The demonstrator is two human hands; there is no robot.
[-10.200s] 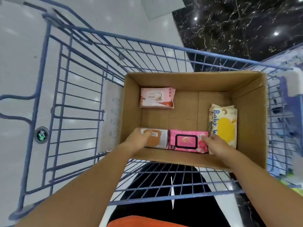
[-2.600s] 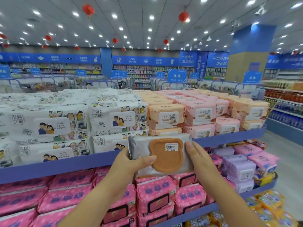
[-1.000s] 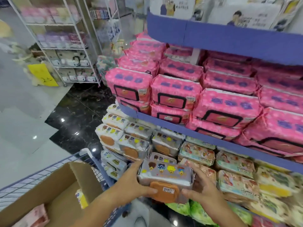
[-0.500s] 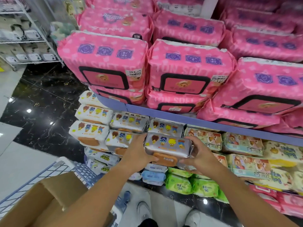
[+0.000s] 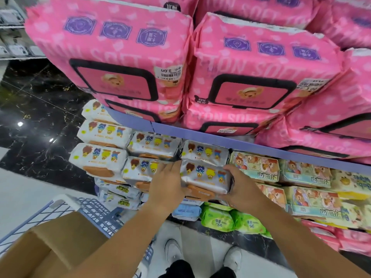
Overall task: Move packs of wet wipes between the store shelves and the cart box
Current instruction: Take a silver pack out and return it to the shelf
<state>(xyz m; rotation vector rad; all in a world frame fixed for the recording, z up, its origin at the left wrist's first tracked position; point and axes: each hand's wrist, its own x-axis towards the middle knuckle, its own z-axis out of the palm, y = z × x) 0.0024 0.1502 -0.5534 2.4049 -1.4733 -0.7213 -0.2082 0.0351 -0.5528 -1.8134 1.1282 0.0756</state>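
Note:
A silver pack of wet wipes (image 5: 205, 177) with cartoon animals and an orange lid is held between my left hand (image 5: 166, 185) and my right hand (image 5: 239, 187). It sits at the front of the lower shelf, just under a matching silver pack (image 5: 204, 151) and beside another one (image 5: 140, 169) on its left. The cardboard cart box (image 5: 50, 251) shows only its corner at the bottom left, inside the blue wire cart (image 5: 84, 209).
Big pink wipe packs (image 5: 112, 57) fill the purple shelf (image 5: 200, 135) above my hands. Pale green cartoon packs (image 5: 255, 167) and yellow packs lie to the right. Green packs (image 5: 218, 217) lie lower down. Black marble floor is at the left, my white shoes below.
Both hands have carried the silver pack forward and down to the lower shelf, in among the matching silver packs. The view has moved closer to the shelves.

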